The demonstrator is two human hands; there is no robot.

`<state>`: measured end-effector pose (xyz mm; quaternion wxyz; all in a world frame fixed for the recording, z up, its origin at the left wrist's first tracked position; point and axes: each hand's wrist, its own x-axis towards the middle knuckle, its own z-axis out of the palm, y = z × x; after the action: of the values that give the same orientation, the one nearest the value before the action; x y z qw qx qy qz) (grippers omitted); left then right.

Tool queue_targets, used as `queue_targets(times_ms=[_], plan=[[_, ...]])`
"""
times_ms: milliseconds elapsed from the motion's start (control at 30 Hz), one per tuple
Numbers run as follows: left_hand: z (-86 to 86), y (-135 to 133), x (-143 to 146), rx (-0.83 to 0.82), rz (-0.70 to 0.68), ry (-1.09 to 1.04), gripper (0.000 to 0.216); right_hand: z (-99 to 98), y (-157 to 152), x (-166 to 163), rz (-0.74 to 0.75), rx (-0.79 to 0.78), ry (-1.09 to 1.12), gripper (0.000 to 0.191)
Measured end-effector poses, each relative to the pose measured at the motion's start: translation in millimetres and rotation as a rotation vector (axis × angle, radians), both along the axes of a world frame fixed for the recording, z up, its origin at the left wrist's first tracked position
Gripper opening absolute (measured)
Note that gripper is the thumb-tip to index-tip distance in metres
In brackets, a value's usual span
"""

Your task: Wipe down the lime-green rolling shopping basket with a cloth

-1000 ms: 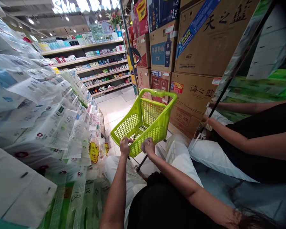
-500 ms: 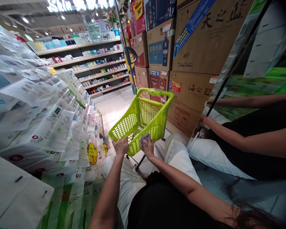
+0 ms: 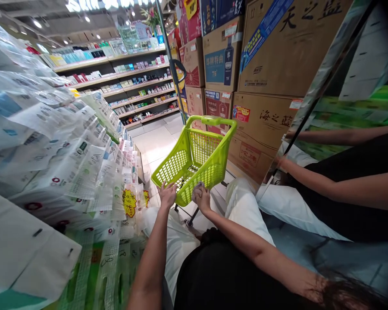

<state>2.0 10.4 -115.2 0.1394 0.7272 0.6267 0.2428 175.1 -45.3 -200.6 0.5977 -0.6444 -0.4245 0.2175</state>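
A lime-green shopping cart [image 3: 210, 170] with a perforated plastic basket stands in front of my knees, its handle at the far end. My left hand [image 3: 167, 196] grips the near rim of the basket, fingers hooked over the edge. Bunched in my right hand [image 3: 203, 200] is a grey cloth [image 3: 198, 189], pressed against the outside of the basket's right side near the front corner. My fingers cover part of the cloth. Inside the basket only its slotted bottom shows.
Plastic-wrapped packs [image 3: 80, 168] are piled close on my left, with yellow price tags [image 3: 129, 202]. Stacked cardboard cartons [image 3: 261, 116] rise on the right beside a mirror [image 3: 342, 172] reflecting my arms. Stocked shelves [image 3: 142, 86] stand beyond the tiled floor [image 3: 155, 140].
My right hand has shifted slightly with the cloth along the basket's side, and more of the cloth is covered. My left hand stays at the rim. The view has moved a little.
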Motion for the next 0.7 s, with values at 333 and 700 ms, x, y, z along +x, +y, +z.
queue_targets(times_ms=[333, 700], plan=[[-2.6, -5, 27, 0.024, 0.0, -0.02, 0.045, 2.2, 5, 5, -0.013, -0.04, 0.043, 0.022], [-0.8, -14, 36, 0.067, -0.01, 0.033, 0.054, 12.6, 14, 12, -0.053, -0.007, 0.082, 0.021]])
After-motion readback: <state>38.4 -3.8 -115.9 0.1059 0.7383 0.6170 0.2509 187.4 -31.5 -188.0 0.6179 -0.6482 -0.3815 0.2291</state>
